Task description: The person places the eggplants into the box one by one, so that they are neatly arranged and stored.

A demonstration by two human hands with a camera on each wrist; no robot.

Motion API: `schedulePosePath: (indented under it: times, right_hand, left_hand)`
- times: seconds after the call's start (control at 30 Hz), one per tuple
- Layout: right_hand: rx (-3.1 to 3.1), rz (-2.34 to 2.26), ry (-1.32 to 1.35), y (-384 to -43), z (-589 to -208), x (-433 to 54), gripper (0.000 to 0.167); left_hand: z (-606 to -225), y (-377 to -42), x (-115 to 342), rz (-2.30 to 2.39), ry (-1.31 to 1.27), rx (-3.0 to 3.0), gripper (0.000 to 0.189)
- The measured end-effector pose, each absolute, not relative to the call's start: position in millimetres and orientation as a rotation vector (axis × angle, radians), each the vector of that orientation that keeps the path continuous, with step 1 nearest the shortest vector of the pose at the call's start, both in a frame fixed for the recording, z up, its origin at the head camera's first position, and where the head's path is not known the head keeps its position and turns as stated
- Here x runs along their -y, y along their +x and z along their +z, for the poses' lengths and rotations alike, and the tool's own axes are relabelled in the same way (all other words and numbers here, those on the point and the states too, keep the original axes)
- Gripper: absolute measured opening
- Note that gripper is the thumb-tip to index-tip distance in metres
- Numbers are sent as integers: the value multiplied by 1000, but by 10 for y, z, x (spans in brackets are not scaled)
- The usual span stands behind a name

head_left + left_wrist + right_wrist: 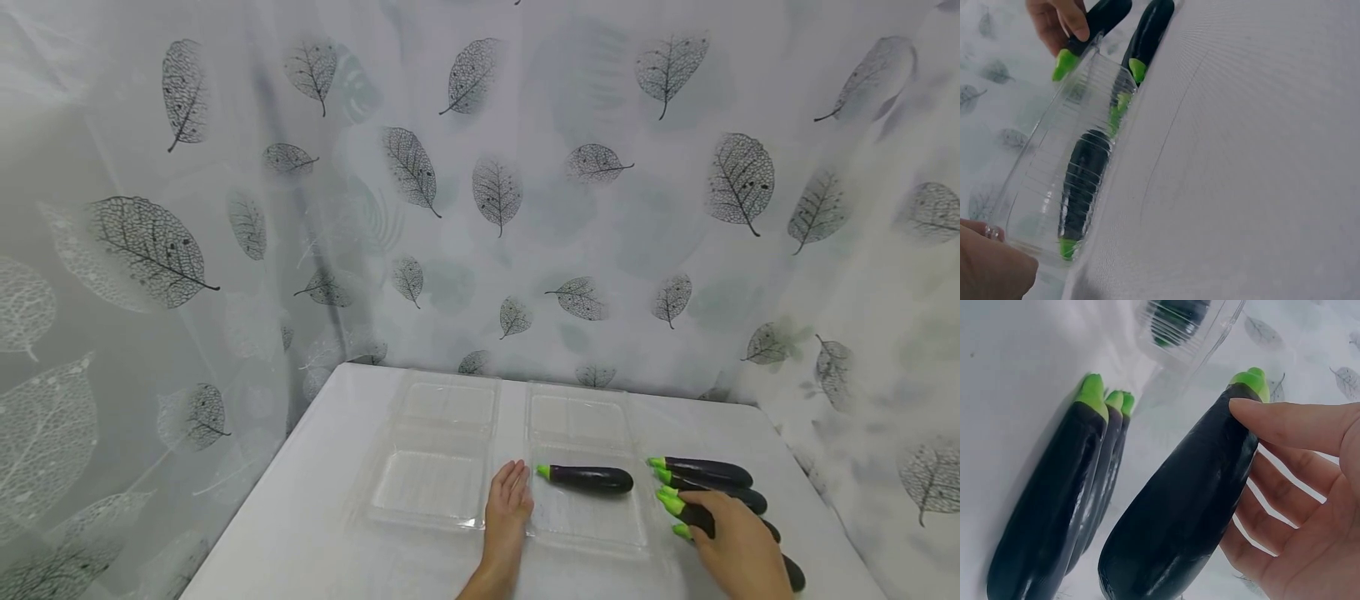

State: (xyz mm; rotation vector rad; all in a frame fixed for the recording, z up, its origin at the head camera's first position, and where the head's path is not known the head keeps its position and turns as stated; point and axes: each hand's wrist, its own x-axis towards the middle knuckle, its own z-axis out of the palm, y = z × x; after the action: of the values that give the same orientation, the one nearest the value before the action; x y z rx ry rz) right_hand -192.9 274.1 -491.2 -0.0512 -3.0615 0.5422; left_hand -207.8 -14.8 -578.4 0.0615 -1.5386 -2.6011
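My right hand pinches a dark eggplant near its green stem end, thumb on one side and fingers on the other. In the right wrist view it is raised off the table beside three more eggplants lying side by side. Another eggplant lies crosswise in the near part of the right clear plastic container, its green end toward the left. My left hand rests at that container's left edge with its fingers extended; in the left wrist view the hand touches the container's rim.
A second clear plastic container stands left of the first. Both lie on the white table, toward its far side. A leaf-patterned curtain hangs behind and around the table.
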Motion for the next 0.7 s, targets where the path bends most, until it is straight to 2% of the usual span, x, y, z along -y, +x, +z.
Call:
schedulePosePath:
  times: [0.7]
  right_hand:
    - [3022,513,-35,-1993,-4860,-2569,44]
  left_hand:
    - [-5796,-2081,155,-2620,29,1520,67]
